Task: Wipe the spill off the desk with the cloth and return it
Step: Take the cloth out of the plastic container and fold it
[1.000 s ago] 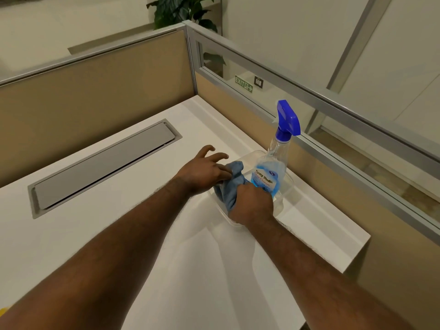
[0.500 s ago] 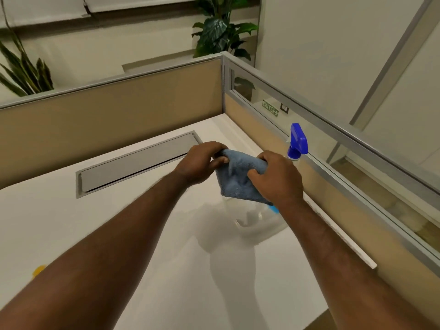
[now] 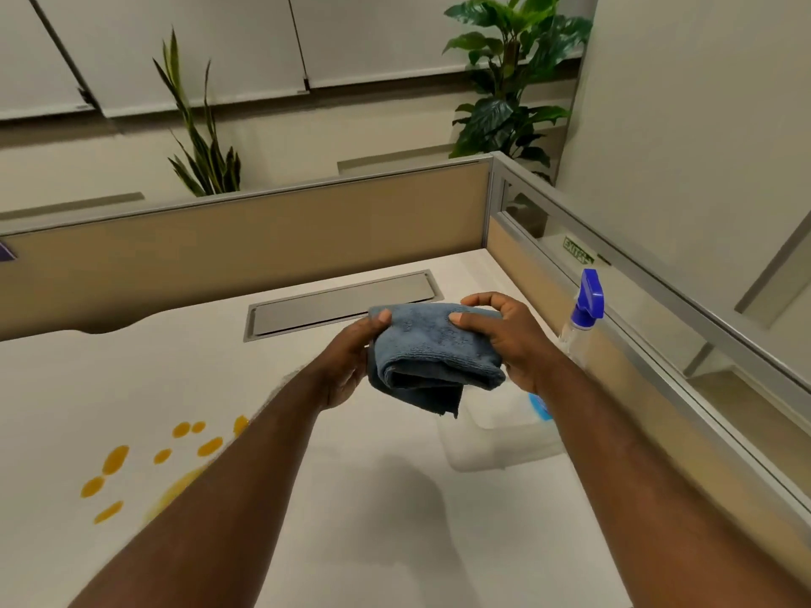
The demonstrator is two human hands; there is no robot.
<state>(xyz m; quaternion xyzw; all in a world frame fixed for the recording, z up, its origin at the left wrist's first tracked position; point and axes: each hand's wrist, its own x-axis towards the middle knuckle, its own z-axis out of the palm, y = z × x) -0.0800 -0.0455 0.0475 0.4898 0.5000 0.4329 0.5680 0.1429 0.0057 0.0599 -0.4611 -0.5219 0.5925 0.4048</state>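
A folded blue cloth [image 3: 432, 353] is held up in the air above the white desk [image 3: 373, 520]. My left hand [image 3: 351, 362] pinches its left edge and my right hand [image 3: 509, 340] grips its right side. An orange-yellow spill [image 3: 145, 467] of drops and a smear lies on the desk at the lower left, partly hidden behind my left forearm. Below the cloth stands a clear plastic tray [image 3: 491, 445], with a spray bottle [image 3: 583, 318] in it, mostly behind my right arm.
A grey metal cable flap [image 3: 342, 307] is set into the desk behind the cloth. Beige partition walls [image 3: 263, 239] close the desk at the back and right. Potted plants [image 3: 509, 81] stand beyond the partition.
Both hands lifted the cloth out of the tray and raised it above the desk. The view tilted up and left, so the orange spill came into sight.
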